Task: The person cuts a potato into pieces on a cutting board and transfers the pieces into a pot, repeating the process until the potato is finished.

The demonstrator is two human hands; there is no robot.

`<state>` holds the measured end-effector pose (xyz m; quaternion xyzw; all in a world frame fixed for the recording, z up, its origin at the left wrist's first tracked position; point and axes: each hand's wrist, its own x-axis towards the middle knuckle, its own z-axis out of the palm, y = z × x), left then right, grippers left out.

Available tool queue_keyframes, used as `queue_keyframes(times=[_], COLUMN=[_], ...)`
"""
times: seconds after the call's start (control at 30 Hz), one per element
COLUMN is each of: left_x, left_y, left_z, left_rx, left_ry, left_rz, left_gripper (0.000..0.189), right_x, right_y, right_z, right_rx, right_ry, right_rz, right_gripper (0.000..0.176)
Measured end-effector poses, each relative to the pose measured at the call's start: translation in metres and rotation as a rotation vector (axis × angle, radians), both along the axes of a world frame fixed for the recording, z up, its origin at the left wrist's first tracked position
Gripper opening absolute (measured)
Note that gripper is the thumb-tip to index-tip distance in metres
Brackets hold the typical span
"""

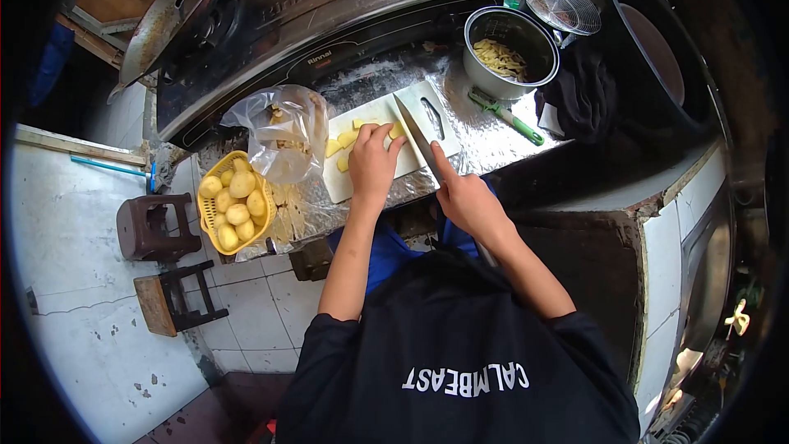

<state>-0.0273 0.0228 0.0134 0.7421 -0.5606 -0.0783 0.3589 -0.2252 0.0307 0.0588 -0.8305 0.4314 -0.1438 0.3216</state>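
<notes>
Right hand [470, 204] gripping one knife [419, 136] above one white cutting board [339, 186]; left hand [374, 166] bent over potato pieces [333, 147] on it, though whether it grips one is hard to tell. One clear plastic bag [283, 136] stands between board and one yellow basket [205, 218] holding at least nine whole potatoes [237, 214]. Opposite: one pot [491, 80], one green-handled tool [519, 126]

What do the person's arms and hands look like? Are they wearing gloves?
No gloves! The left hand and right hand are bare, and I see no watch or bracelet on the wrists. The forearms are bare too, below short black sleeves. The black shirt has white letters saying CALMBEAST.
</notes>
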Motion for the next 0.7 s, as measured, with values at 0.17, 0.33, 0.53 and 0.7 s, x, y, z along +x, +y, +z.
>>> queue_keyframes(times=[0.17, 0.33, 0.53, 0.7], left_x=[0.009, 0.007, 0.01, 0.012], left_y=[0.004, 0.004, 0.002, 0.004], left_z=[-0.009, -0.012, -0.014, -0.016], left_rx=[-0.07, -0.089, -0.112, -0.102], left_ry=[0.087, 0.132, 0.125, 0.14], left_rz=[-0.046, -0.025, -0.039, -0.061], left_gripper=[0.031, 0.028, 0.025, 0.024], right_x=[0.003, 0.008, 0.023, 0.041], right_y=[0.002, 0.004, 0.008, -0.006], right_z=[0.003, 0.003, -0.001, -0.01], right_rx=[-0.015, -0.024, -0.014, -0.033], right_ry=[0.021, 0.061, 0.122, 0.112], right_rz=[0.042, 0.049, 0.047, 0.037], right_gripper=[0.079, 0.081, 0.079, 0.078])
